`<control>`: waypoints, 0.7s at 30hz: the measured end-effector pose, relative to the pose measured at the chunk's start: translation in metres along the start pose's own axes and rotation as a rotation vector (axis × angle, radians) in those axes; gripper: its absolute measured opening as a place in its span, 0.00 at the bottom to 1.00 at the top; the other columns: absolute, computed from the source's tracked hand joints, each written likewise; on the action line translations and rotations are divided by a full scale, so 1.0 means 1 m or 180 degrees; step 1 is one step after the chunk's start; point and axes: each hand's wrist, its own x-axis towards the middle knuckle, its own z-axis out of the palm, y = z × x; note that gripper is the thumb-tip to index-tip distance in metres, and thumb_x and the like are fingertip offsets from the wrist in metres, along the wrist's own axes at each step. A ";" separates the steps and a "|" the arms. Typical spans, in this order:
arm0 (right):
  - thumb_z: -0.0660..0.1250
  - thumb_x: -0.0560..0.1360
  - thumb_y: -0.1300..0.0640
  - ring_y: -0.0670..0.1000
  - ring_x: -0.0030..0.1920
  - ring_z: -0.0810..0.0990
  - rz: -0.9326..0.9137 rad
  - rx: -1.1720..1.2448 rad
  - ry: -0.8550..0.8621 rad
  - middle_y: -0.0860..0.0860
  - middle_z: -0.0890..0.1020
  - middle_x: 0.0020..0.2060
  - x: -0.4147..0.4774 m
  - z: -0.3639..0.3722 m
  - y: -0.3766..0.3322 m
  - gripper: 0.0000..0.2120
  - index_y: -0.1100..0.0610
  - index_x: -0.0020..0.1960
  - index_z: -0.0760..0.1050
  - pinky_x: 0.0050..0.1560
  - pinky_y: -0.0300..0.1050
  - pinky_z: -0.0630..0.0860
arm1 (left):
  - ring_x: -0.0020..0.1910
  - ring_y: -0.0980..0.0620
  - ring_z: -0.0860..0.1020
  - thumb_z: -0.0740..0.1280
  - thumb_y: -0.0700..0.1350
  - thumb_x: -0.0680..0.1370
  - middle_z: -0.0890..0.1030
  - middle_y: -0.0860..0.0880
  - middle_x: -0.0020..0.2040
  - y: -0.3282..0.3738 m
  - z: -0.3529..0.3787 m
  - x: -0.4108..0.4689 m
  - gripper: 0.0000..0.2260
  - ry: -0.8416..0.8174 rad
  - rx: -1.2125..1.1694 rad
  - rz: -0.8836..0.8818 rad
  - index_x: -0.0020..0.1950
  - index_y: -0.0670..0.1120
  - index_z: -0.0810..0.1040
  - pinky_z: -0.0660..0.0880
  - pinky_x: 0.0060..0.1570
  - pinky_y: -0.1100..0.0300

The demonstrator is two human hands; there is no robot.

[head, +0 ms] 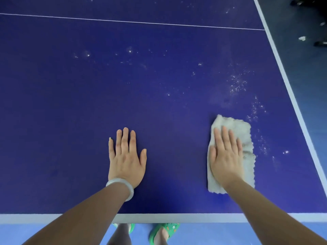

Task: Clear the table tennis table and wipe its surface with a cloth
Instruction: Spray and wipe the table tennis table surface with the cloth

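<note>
The dark blue table tennis table fills the view, with white edge lines at the near and right sides. A folded off-white cloth lies flat on it near the right corner. My right hand presses flat on the cloth, fingers straight. My left hand, with a pale bangle at the wrist, rests flat on the bare table surface to the left of the cloth, fingers straight. White dust specks are scattered over the surface beyond and to the right of the cloth.
A thin white centre line crosses the far part of the table. Beyond the right edge is dark floor with a scrap of white litter and black objects. My feet in green sandals stand on blue floor below the near edge.
</note>
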 end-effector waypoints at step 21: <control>0.42 0.82 0.48 0.53 0.80 0.48 -0.0231 -0.0117 -0.0020 0.50 0.54 0.80 -0.057 0.002 0.008 0.28 0.52 0.80 0.52 0.78 0.57 0.48 | 0.80 0.44 0.48 0.43 0.59 0.81 0.55 0.42 0.80 0.000 -0.002 -0.001 0.31 0.0055 -0.0164 0.0002 0.80 0.42 0.55 0.47 0.77 0.42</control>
